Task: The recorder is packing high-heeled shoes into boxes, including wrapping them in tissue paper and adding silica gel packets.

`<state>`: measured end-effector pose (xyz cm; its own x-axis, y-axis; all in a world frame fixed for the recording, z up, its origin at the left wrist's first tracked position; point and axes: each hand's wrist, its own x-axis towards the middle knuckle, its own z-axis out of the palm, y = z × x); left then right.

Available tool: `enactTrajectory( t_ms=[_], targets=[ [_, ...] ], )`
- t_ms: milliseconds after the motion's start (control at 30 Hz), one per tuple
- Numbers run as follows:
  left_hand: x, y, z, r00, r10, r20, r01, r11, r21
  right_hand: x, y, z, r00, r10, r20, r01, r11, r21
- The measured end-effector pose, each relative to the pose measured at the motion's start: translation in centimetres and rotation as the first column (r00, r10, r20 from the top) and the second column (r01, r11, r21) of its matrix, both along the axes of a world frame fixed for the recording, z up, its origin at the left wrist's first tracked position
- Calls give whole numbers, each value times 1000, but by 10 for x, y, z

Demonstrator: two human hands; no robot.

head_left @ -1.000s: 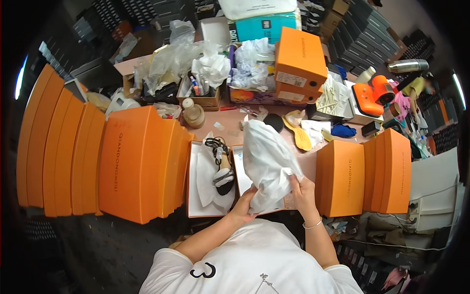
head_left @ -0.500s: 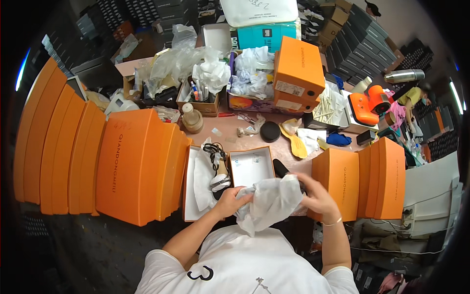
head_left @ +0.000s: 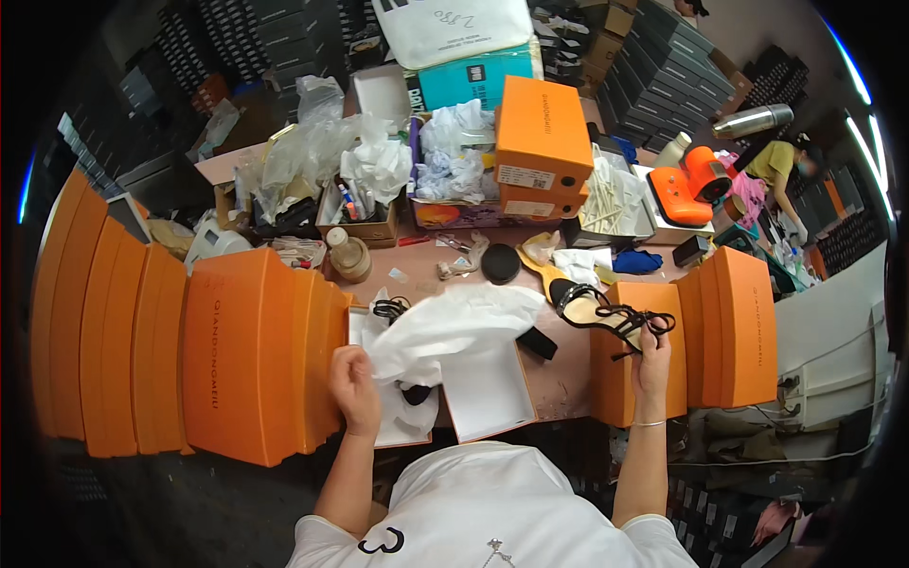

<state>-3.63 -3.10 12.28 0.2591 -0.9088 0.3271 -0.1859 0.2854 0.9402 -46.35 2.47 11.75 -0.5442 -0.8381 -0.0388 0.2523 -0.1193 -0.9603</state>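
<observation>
My left hand (head_left: pixel 357 388) pinches one end of a sheet of white tissue paper (head_left: pixel 464 322), which billows out to the right above the boxes. In my right hand (head_left: pixel 651 364) is a black strappy high-heeled sandal (head_left: pixel 589 310), gripped near its heel and straps, its toe pointing left. Below the paper lie two white-lined shoebox parts side by side: the right one (head_left: pixel 492 402) shows its bare inside. In the left one (head_left: pixel 402 437) rests more tissue and another sandal (head_left: pixel 415 394), mostly hidden by the sheet. A black block-like object (head_left: pixel 538 344) lies beside the right box part.
Orange shoeboxes stand in rows at left (head_left: pixel 241 360) and right (head_left: pixel 636 379). Behind are a brown bottle (head_left: pixel 348 256), a round black tin (head_left: pixel 500 264), a yellow shoehorn-like piece (head_left: pixel 535 270), stacked orange boxes (head_left: pixel 542 133) and a bin of crumpled paper (head_left: pixel 454 151). A person (head_left: pixel 778 175) works far right.
The bundle between my hands has come apart: my left hand has drawn the tissue leftward, and my right hand has carried the uncovered sandal right. The right box part now sits nearer me.
</observation>
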Motion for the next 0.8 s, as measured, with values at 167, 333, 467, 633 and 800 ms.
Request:
enactTrajectory(
  t_ms=[167, 333, 467, 633, 800],
  targets=[
    [-77, 12, -36, 114, -948, 299, 651, 298, 698, 13, -18, 28, 993, 114, 38, -113, 993, -23],
    [-71, -18, 9, 743, -565, 359, 514, 825, 236, 35, -17, 43, 909, 414, 44, -417, 903, 107],
    [-104, -9, 22, 490, -722, 489, 671, 670, 317, 109, -50, 46, 716, 695, -59, -671, 709, 217],
    [-74, -17, -13, 541, -508, -670, 837, 398, 375, 83, -96, 13, 702, 583, -409, -474, 811, 342],
    [-73, -8, -1, 385, -255, -887, 829, 518, 211, 60, -82, -132, 70, 639, -766, -289, 748, 597]
  ],
)
